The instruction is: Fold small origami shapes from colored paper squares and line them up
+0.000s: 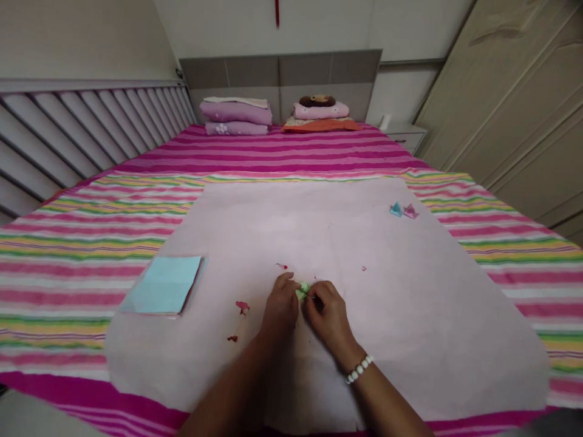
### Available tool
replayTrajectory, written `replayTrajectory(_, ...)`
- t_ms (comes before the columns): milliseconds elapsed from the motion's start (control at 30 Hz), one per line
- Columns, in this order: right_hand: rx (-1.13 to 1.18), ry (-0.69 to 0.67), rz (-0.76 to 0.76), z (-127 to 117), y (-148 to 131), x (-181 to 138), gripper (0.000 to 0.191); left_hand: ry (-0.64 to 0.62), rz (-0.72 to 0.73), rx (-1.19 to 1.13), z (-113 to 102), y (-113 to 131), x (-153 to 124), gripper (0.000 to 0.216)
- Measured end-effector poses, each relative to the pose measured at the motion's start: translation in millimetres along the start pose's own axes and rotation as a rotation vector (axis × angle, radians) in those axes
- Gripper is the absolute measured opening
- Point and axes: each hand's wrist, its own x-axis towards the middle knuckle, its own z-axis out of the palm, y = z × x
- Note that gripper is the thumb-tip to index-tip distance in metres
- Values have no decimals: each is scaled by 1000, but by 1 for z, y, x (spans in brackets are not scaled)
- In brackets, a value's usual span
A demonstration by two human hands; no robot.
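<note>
A small piece of folded light-green paper (302, 290) sits between my two hands, low over the pale sheet (401, 340). My left hand (281, 303) pinches its left side, fingers bent. Closed on its right edge, my right hand (327, 311) has thumb and forefinger together; a white bead bracelet (359, 369) circles that wrist. My fingers hide much of the paper's shape. Red marks or scraps (242, 307) lie on the sheet left of my left hand, and a smaller red mark (282, 266) is just beyond it.
A stack of coloured paper (166, 284), light blue on top, lies at the left. Toward the far right stand a blue folded paper piece (396, 210) and a pink one (410, 211). Beneath the sheet is a striped bedspread (505, 243). Folded bedding (237, 115) rests by the headboard (255, 76).
</note>
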Motion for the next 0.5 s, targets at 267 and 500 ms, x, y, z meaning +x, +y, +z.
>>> replayTrajectory(267, 9, -31, -25, -1, -2, 3, 16, -62, -15, 6, 2, 1, 1, 30)
replayTrajectory(500, -5, -76, -32, -3, -1, 4, 18, -145, -29, 0, -2, 2, 4, 23)
